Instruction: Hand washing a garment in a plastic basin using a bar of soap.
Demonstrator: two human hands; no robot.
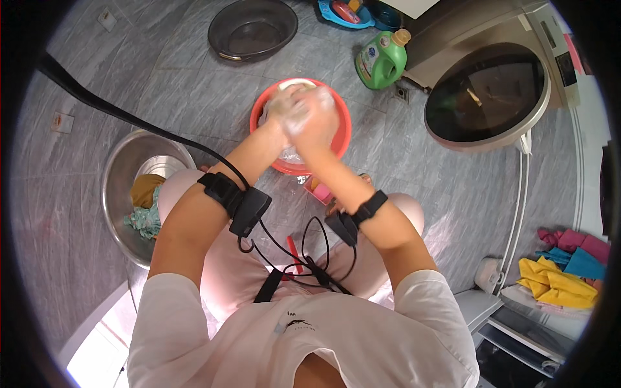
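A red plastic basin [345,121] stands on the tiled floor in front of me, with soapy suds and something whitish in it. My left hand [279,109] and my right hand [315,114] are together over the basin, blurred and covered in foam. They press against each other around what looks like wet, sudsy cloth, though its shape is hidden by the fingers and the blur. Below the basin's near rim sits a small pink box [318,190] with colored pieces in it, partly behind my right forearm.
A steel basin [110,203] with clothes is at left. Beyond lie a dark basin [252,34], a green detergent bottle [381,60] and a blue basin [335,17]. A round dark-topped appliance [485,97] is at right. Black cables [145,125] run from my wrist straps.
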